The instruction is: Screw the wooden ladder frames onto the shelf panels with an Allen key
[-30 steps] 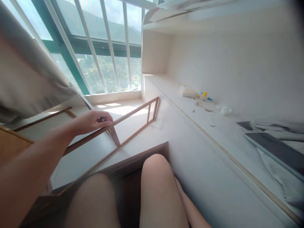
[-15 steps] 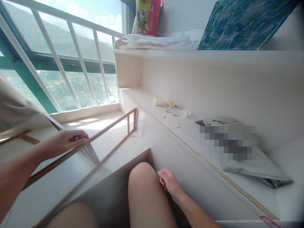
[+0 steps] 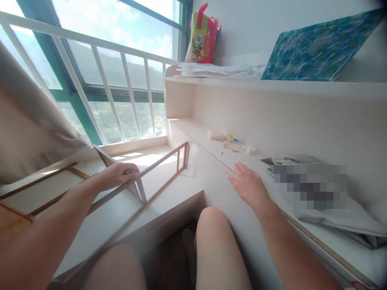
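My left hand [image 3: 116, 176] is closed round the top rail of a wooden frame [image 3: 165, 158] that lies across a pale platform by the window. My right hand [image 3: 248, 184] is stretched forward with fingers spread, flat near the edge of a long white ledge [image 3: 211, 151]; nothing is in it. My two bare knees show at the bottom of the view, between the platform and the ledge.
Small items lie further along the ledge: a cream tube [image 3: 216, 135], a yellow-and-blue piece [image 3: 231, 138] and scraps. Grey cloth [image 3: 338, 215] lies at the right. A shelf above holds a red-green bag [image 3: 202, 38], white sheets and a blue patterned board [image 3: 317, 50]. White window bars [image 3: 130, 96] and a curtain [image 3: 27, 129] stand at left.
My right hand rose from beside my knee and reached forward onto the ledge's edge, fingers spreading. The left hand kept its grip on the rail. The view shifted slightly.
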`<act>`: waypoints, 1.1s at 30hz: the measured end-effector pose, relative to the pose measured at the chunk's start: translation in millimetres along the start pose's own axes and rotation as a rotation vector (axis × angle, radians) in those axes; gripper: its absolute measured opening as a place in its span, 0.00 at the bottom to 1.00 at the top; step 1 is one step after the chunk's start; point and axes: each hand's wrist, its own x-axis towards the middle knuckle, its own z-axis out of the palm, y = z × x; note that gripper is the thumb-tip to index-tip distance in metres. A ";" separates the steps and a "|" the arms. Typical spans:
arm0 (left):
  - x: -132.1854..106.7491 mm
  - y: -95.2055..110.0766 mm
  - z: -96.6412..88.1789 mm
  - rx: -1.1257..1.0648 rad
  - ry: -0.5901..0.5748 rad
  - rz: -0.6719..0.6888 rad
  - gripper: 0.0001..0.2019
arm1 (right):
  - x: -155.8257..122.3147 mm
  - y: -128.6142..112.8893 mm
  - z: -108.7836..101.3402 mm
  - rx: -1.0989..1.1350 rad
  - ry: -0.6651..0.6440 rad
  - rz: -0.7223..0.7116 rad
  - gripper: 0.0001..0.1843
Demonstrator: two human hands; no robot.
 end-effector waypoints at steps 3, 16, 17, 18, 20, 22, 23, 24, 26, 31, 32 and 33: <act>-0.9 -4.0 -4.6 0.020 -0.036 0.063 0.17 | -7.0 8.4 3.5 -0.013 0.123 -0.083 0.18; -3.4 -9.8 -1.4 0.046 -0.015 0.061 0.15 | -7.6 21.1 8.2 0.169 0.383 -0.205 0.08; -3.4 -9.8 -1.6 0.044 -0.017 0.059 0.15 | -7.8 21.1 7.3 0.173 0.380 -0.201 0.08; -3.3 -9.9 -1.7 0.042 -0.020 0.058 0.15 | -7.8 21.5 6.9 0.175 0.382 -0.201 0.07; -3.3 -9.8 -1.6 0.039 -0.023 0.059 0.15 | -7.5 23.0 7.5 0.171 0.410 -0.211 0.07; -3.3 -9.4 -1.2 0.034 -0.022 0.063 0.14 | -7.2 24.8 8.5 0.169 0.445 -0.229 0.07; -3.3 -9.1 -1.1 0.030 -0.019 0.064 0.14 | -7.3 25.3 8.5 0.170 0.460 -0.229 0.07; -3.2 -8.7 -0.9 0.027 -0.015 0.065 0.14 | -7.7 25.3 7.8 0.171 0.475 -0.220 0.06; -3.2 -8.0 -0.8 0.022 -0.009 0.064 0.14 | -9.9 22.8 4.2 0.191 0.508 -0.189 0.06; -2.9 -7.3 -1.4 0.023 -0.019 0.073 0.14 | -20.8 -4.7 -6.2 0.489 0.571 -0.103 0.06; -2.8 -7.4 -1.5 0.025 -0.018 0.072 0.15 | -22.5 -14.2 -5.4 0.613 0.555 -0.058 0.06; -2.8 -7.6 -1.5 0.027 -0.016 0.070 0.15 | -23.5 -24.8 -3.1 0.762 0.495 -0.014 0.06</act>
